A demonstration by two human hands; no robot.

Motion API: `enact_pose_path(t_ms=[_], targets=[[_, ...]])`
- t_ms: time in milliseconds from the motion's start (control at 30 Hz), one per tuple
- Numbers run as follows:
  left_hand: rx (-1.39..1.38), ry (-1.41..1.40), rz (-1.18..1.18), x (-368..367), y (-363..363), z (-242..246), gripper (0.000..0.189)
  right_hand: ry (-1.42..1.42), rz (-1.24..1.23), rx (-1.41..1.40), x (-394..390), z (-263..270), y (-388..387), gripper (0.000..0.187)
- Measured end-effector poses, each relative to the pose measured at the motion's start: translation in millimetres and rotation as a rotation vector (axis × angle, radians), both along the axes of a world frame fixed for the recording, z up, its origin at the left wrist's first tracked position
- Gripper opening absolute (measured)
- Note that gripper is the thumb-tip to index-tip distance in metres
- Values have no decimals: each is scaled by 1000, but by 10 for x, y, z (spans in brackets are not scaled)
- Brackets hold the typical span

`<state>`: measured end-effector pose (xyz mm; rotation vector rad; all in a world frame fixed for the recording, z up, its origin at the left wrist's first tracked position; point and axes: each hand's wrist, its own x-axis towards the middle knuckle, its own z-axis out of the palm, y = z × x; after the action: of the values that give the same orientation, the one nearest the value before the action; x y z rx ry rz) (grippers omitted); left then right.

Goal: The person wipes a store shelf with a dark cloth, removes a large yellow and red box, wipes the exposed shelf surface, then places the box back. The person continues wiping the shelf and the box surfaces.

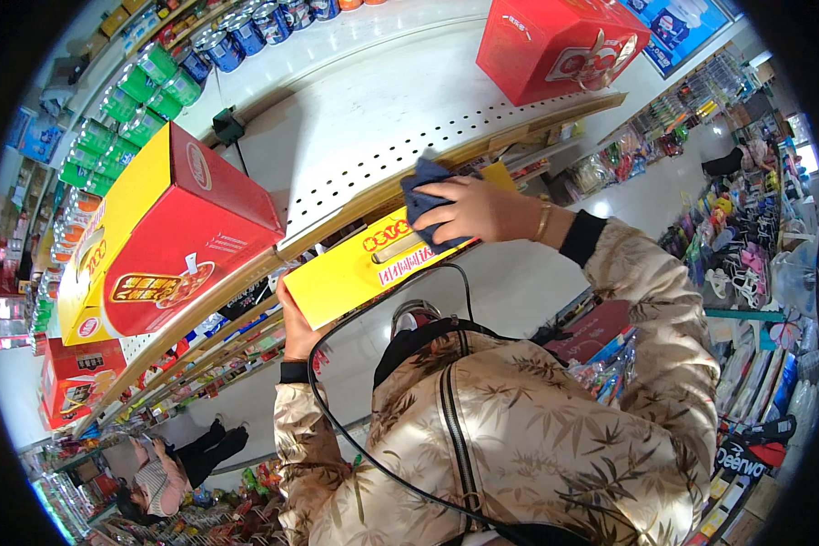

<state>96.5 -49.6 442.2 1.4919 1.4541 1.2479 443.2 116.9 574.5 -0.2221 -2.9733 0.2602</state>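
Note:
A yellow-topped gift carton (334,280) with printed characters and a handle is in front of my body, beside the shelf edge. My left hand (299,326) grips its near left end, the fingers partly hidden by the carton. In my right hand (484,208) is a dark blue cloth (424,194), pressed against the carton's top near the handle. Part of the carton's far end shows beyond my right wrist. A black cable (362,454) loops across my jacket and passes close to the carton.
On the white perforated shelf (355,136) stand a red-and-yellow carton (198,232) at left and a red gift box (553,51) at right. Green cans (136,85) and blue cans (246,31) line the back. Two other people (160,471) are in the aisles.

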Motion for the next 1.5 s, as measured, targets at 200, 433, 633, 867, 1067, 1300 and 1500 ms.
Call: enact_pose_path(t_ms=[200, 433, 633, 867, 1067, 1300, 1500], targets=[[-2, -23, -8, 24, -29, 106, 105, -88, -197, 161, 554, 130, 58, 7], [-25, -144, 37, -116, -58, -132, 105, -172, -524, 165, 1182, 56, 98, 12], [15, 113, 17, -133, -68, -104, 111, 17, -928, -660, 2579, -760, -232, 27], [-26, 90, 28, -139, -71, -75, 109, -623, -1327, -249, 3076, -1523, -1020, 12], [3, -24, -23, -51, -4, -31, 107, 430, -970, -449, 1761, -75, -365, 25], [-20, -36, -2, -93, 0, -42, 107, 484, -140, -367, -488, 883, -167, 24], [-149, 62, -103, -486, -145, -736, 80, 322, 274, 27, -1903, 40, -565, 19]])
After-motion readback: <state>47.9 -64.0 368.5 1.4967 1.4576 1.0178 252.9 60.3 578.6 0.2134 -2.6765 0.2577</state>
